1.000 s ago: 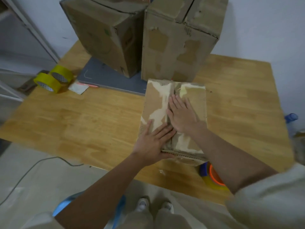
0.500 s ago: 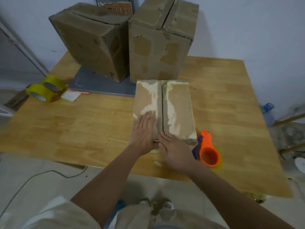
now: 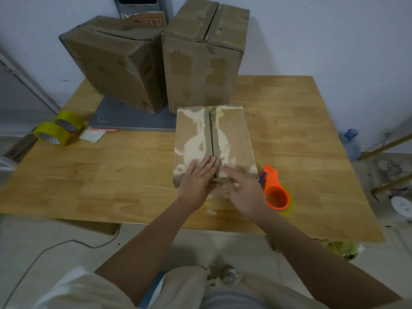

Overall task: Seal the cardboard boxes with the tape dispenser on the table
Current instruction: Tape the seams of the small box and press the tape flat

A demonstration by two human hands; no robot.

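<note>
The small flat brown cardboard box (image 3: pixel 213 143) sits mid wooden table (image 3: pixel 111 175), flaps shut with a bare seam. Left hand (image 3: pixel 198 179) lies flat on its near end, fingers straight. Right hand (image 3: pixel 243 188) is blurry at the near edge, can't tell its fingers. The orange plastic tape dispenser (image 3: pixel 275 190) lies just beside the box's right corner.

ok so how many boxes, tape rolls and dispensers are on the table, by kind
cardboard boxes: 3 (small one under the hands, two tall ones behind)
yellow tape rolls: 2
orange tape dispenser: 1
total: 6
</note>
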